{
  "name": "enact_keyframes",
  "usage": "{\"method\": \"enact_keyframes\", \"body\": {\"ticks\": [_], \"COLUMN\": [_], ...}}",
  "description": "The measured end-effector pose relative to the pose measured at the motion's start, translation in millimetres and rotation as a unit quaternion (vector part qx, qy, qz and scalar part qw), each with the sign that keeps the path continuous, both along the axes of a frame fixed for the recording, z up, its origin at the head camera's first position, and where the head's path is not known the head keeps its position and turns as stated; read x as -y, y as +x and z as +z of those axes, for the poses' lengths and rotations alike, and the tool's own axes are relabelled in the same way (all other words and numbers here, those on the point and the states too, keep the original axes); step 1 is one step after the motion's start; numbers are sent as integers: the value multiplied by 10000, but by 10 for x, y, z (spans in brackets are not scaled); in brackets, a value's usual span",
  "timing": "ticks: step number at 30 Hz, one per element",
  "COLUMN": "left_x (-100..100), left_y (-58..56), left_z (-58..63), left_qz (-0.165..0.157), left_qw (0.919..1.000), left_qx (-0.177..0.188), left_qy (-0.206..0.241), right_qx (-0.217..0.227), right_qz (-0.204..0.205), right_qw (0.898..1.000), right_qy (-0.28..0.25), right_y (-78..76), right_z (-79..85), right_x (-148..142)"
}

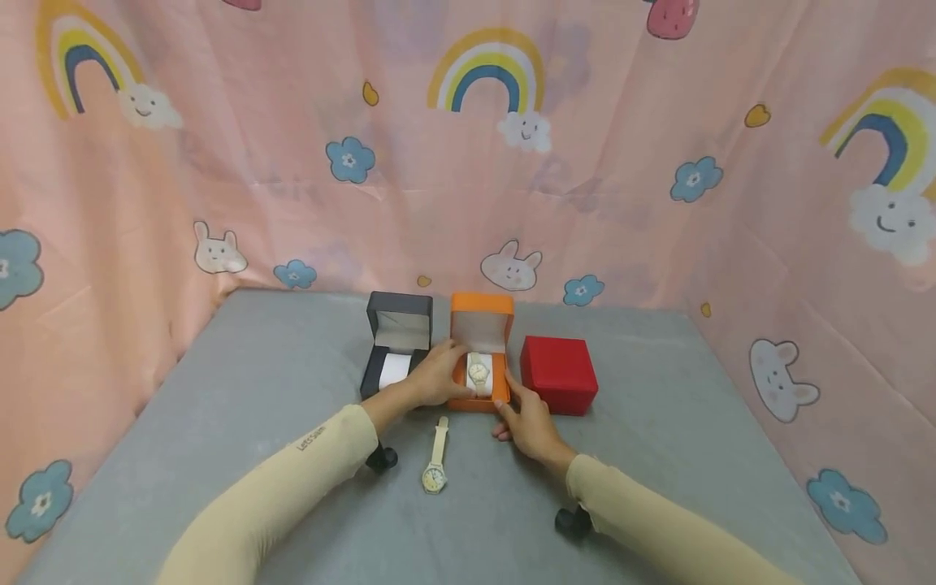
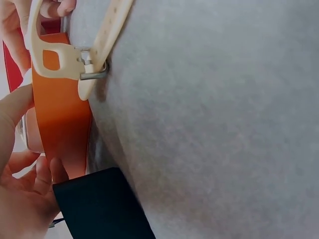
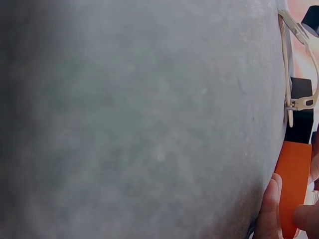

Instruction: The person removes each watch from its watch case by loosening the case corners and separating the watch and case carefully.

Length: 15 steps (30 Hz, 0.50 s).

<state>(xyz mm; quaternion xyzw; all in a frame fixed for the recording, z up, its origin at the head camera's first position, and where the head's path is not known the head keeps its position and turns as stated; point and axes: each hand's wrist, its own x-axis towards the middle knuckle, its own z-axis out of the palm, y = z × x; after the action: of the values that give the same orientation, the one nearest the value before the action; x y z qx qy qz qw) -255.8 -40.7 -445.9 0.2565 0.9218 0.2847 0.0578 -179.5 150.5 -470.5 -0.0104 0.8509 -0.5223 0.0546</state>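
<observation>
An open orange watch box (image 1: 482, 304) stands near the table's far middle. In it, a cream-strapped watch (image 1: 478, 373) sits round a white cushion. My left hand (image 1: 437, 375) is at the box's left side, thumb and fingers about the cushion with its watch. At the front right corner, my right hand (image 1: 532, 422) grips the orange box; thumb and fingers lie on either side of its edge in the right wrist view. A second cream-strapped watch (image 1: 435, 478) lies on the table in front, dial toward me. Its buckle (image 2: 92, 69) shows close in the left wrist view.
Left of the orange box stands an open dark box (image 1: 400, 304) with a white cushion (image 1: 395, 370). A closed red box (image 1: 559, 374) stands to the right. The grey table (image 1: 292, 349) meets a pink patterned curtain (image 1: 607, 203) behind and at both sides.
</observation>
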Motion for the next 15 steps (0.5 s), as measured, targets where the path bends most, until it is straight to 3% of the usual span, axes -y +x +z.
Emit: {"method": "enact_keyframes", "body": {"ticks": [12, 15], "left_x": [2, 1], "left_y": [28, 35], "left_z": [-7, 2], "left_qz": [-175, -89], "left_qw": [9982, 9982], "left_qx": [-515, -558], "left_qy": [-235, -175], "right_qx": [57, -30], "right_qz": [41, 73], "right_qw": [10000, 10000], "right_qy": [21, 5], "right_y": [9, 2], "right_z": [6, 10], "right_x": [-18, -16]}}
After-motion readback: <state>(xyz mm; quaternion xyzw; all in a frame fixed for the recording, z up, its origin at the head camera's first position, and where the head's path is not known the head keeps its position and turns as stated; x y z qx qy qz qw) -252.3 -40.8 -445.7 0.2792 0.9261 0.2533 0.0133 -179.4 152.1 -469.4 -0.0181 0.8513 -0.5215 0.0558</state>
